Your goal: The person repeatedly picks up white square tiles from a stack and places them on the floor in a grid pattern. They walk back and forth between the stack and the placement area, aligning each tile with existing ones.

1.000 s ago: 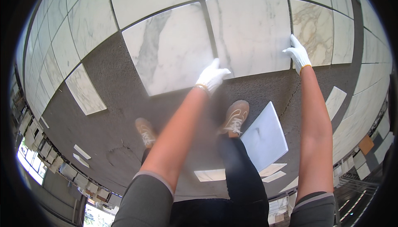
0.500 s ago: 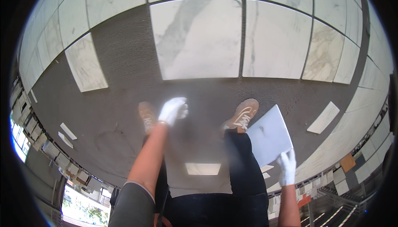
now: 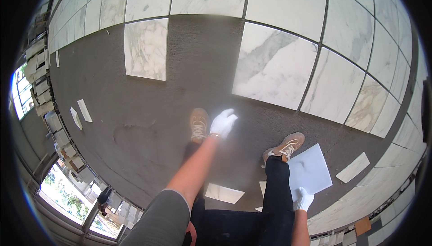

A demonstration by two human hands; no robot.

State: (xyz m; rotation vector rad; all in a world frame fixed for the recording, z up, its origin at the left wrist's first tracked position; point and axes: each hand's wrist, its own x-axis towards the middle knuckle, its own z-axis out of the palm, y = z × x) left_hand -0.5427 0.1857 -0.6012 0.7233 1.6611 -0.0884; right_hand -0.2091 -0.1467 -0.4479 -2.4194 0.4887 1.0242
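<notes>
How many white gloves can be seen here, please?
2: one on the left hand, in view beside the left shoe; one on the right hand, at the near edge of the loose white tile.

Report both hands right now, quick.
Left hand: loosely open, nothing seen in it.
Right hand: fingers at the edge of the white tile; whether closed on it cannot be told.

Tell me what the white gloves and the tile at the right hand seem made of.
Left glove, right glove: probably fabric, matte white and close-fitting; any weave is washed out. Tile: perhaps marble or marble-look ceramic; pale, smooth face, faint grey mark, straight edges.
</notes>
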